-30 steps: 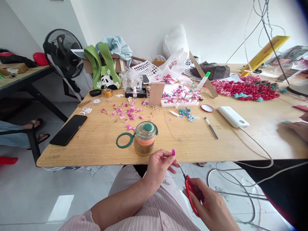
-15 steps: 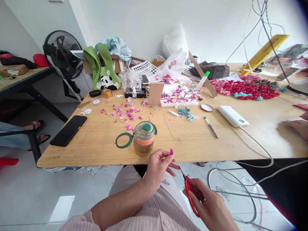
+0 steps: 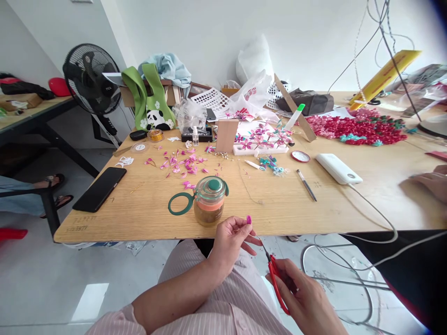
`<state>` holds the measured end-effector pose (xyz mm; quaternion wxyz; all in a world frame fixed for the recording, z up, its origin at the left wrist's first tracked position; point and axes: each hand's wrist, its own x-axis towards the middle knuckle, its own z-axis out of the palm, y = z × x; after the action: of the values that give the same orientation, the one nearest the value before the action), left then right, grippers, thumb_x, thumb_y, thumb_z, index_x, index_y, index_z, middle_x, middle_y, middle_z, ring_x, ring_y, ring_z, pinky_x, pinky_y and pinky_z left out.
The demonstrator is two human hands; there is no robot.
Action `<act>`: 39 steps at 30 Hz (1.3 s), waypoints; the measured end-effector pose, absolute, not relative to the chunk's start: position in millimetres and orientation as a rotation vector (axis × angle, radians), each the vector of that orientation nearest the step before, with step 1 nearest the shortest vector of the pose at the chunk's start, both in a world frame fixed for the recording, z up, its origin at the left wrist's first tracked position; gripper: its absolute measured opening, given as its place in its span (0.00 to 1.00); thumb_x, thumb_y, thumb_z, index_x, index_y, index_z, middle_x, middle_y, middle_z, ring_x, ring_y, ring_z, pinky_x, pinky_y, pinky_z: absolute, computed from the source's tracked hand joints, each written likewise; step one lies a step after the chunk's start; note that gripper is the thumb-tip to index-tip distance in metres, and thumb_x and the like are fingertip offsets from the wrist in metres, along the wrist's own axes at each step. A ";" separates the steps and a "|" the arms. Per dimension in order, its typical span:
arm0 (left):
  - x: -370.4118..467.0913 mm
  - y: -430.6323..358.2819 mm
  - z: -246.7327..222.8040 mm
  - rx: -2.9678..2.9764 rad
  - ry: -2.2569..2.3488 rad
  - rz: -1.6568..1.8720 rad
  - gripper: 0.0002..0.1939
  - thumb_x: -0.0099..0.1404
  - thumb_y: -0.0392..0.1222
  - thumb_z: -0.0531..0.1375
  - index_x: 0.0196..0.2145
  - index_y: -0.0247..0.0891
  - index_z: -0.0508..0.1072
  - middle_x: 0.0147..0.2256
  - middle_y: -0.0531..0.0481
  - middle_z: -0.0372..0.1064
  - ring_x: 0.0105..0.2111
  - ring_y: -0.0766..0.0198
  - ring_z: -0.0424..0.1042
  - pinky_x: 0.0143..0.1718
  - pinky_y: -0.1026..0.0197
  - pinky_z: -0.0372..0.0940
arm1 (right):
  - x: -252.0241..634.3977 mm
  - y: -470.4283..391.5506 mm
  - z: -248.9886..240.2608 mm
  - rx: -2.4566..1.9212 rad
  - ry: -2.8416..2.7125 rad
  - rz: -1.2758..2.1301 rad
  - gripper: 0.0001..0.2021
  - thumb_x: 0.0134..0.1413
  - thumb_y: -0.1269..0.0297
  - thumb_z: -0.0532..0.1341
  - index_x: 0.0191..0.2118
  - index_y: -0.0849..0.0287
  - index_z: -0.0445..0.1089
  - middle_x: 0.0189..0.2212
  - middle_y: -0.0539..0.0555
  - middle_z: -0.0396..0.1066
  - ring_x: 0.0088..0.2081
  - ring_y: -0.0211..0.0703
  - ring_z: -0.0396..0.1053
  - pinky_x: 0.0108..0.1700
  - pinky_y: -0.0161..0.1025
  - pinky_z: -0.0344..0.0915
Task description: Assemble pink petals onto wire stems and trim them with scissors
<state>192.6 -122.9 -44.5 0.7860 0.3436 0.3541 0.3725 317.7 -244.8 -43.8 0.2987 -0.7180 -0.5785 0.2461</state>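
Between thumb and forefinger, my left hand [image 3: 230, 242] pinches a small magenta petal piece [image 3: 249, 219] just past the table's front edge. A thin stem or wire runs from those fingers toward the scissor tips. My right hand [image 3: 305, 288] is wrapped round red-handled scissors [image 3: 275, 281], whose dark tips point up and left at the stem. Whether the tips touch it is too small to tell. Behind my left hand stands a glass jar [image 3: 209, 204] with a green lid and strap. Loose pink petals [image 3: 186, 163] are scattered beyond the jar.
A black phone [image 3: 99, 190] lies at the left. Farther right are a pen [image 3: 306, 185] and a white power bank [image 3: 338, 168] with a cable hanging over the edge. Another person's hand [image 3: 433, 180] rests at the far right. Flowers in white foam [image 3: 260, 150] stand behind.
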 end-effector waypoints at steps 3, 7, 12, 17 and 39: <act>192.3 -122.9 -44.3 0.729 0.759 0.802 0.19 0.51 0.52 0.64 0.29 0.33 0.65 0.26 0.52 0.66 0.23 0.60 0.74 0.15 0.67 0.63 | 318.6 -245.5 -44.5 -1.915 -1.545 0.659 0.14 0.60 0.51 0.51 0.32 0.56 0.64 0.18 0.47 0.65 0.19 0.36 0.59 0.20 0.32 0.55; 192.3 -123.0 -44.2 0.725 0.757 0.799 0.19 0.51 0.52 0.64 0.29 0.33 0.66 0.26 0.52 0.66 0.23 0.61 0.74 0.15 0.67 0.63 | 320.6 -246.6 -45.4 -1.931 -1.567 0.674 0.14 0.60 0.52 0.51 0.31 0.56 0.63 0.18 0.47 0.64 0.19 0.36 0.57 0.21 0.32 0.54; 192.3 -123.1 -43.6 0.728 0.770 0.794 0.21 0.50 0.54 0.65 0.29 0.33 0.65 0.26 0.51 0.66 0.24 0.60 0.74 0.15 0.67 0.64 | 318.5 -245.0 -43.1 -1.924 -1.564 0.685 0.15 0.61 0.52 0.50 0.30 0.56 0.63 0.18 0.47 0.63 0.19 0.36 0.56 0.21 0.32 0.55; 191.6 -123.4 -43.6 0.757 0.760 0.804 0.20 0.50 0.53 0.65 0.29 0.34 0.66 0.25 0.52 0.67 0.23 0.61 0.74 0.16 0.67 0.64 | 314.9 -242.6 -40.0 -1.905 -1.554 0.722 0.15 0.60 0.51 0.50 0.29 0.56 0.61 0.17 0.46 0.61 0.19 0.36 0.56 0.21 0.32 0.54; 191.9 -125.2 -42.6 0.773 0.768 0.789 0.17 0.53 0.49 0.64 0.29 0.32 0.67 0.24 0.52 0.67 0.24 0.62 0.74 0.15 0.69 0.64 | 314.8 -244.4 -43.4 -1.919 -1.416 0.720 0.16 0.58 0.50 0.51 0.28 0.56 0.63 0.18 0.47 0.62 0.20 0.36 0.55 0.22 0.32 0.54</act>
<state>191.9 -125.2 -42.6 0.7821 0.3582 0.3557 0.3654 314.8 -244.4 -43.4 0.3194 -0.7300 -0.5385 0.2739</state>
